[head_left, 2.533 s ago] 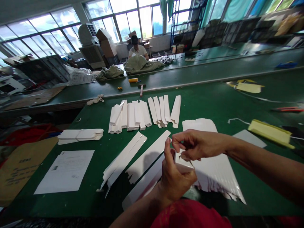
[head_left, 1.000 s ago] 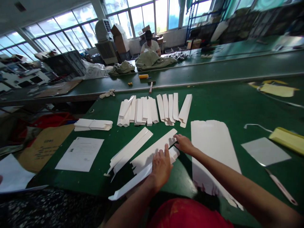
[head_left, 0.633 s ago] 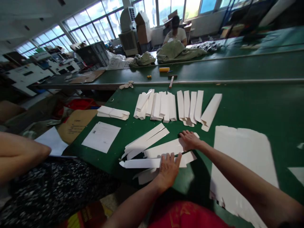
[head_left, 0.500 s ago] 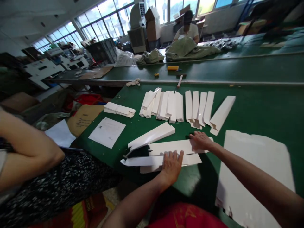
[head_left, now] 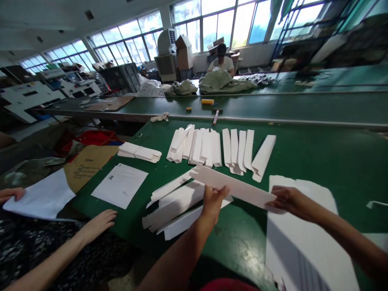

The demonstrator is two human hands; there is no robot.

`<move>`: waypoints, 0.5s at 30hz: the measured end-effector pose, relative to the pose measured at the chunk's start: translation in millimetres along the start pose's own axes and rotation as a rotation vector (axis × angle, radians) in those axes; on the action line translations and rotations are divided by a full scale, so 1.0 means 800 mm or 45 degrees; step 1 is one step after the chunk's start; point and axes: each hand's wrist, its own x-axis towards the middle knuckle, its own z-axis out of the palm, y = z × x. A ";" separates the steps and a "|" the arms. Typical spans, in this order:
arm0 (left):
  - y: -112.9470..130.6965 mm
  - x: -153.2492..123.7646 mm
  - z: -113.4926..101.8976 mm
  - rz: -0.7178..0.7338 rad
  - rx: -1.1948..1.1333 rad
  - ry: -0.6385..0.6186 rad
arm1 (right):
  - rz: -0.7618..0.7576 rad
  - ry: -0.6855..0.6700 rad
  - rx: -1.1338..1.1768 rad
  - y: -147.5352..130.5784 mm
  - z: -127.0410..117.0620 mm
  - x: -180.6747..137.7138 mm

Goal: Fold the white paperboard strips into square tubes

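A long, narrow white carton (head_left: 239, 187) is held up slantwise above the green table, its left end higher. My left hand (head_left: 212, 202) grips its lower edge near the middle, thumb showing on the near side. At the carton's right end, the fingers of my right hand (head_left: 287, 201) are closed on it. Beneath and left of my left hand lie several loose white cartons (head_left: 178, 206), partly covered by that hand and forearm. To the right, under my right arm, flat white card sheets (head_left: 306, 238) are spread on the table.
Narrow white boxes (head_left: 197, 145) stand in a row farther back, with more cartons (head_left: 245, 149) beside them. A banded bundle (head_left: 139, 152) and a printed paper (head_left: 119, 185) lie at left. A co-worker's hand (head_left: 101, 222) rests at the table's left edge. A hammer (head_left: 216, 116) lies beyond.
Both hands have risen from the table with a carton between them. The co-worker's hands have come into view at left, one holding a white sheet. The camera view has shifted.
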 end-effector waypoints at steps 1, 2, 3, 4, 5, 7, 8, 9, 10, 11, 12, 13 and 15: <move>0.010 0.000 0.005 0.022 -0.057 0.015 | -0.025 0.043 -0.019 -0.013 0.020 -0.004; 0.021 0.001 0.007 0.034 -0.127 0.033 | -0.055 0.080 -0.041 -0.026 0.039 -0.006; 0.032 0.001 0.008 0.045 -0.186 0.050 | -0.070 0.140 -0.070 -0.037 0.056 -0.006; 0.043 0.001 0.008 0.059 -0.237 0.067 | -0.078 0.192 -0.107 -0.047 0.072 -0.005; 0.053 0.001 0.007 0.079 -0.285 0.085 | -0.079 0.242 -0.142 -0.056 0.085 -0.004; 0.070 -0.001 0.004 0.135 -0.370 0.115 | -0.076 0.288 -0.167 -0.072 0.102 0.000; 0.076 -0.004 0.003 0.164 -0.392 0.119 | -0.090 0.276 -0.130 -0.080 0.107 0.001; 0.081 -0.009 0.004 0.185 -0.386 0.113 | -0.112 0.249 -0.049 -0.088 0.111 0.002; 0.084 -0.015 0.005 0.189 -0.346 0.095 | -0.138 0.215 0.069 -0.096 0.114 0.003; 0.086 -0.022 0.007 0.174 -0.278 0.065 | -0.164 0.181 0.215 -0.105 0.117 0.003; 0.088 -0.030 0.010 0.144 -0.207 0.028 | -0.181 0.155 0.375 -0.114 0.120 0.002; 0.089 -0.039 0.014 0.110 -0.142 -0.008 | -0.187 0.141 0.538 -0.123 0.125 0.002; 0.092 -0.055 0.024 0.064 -0.040 -0.060 | -0.163 0.169 0.834 -0.137 0.138 0.002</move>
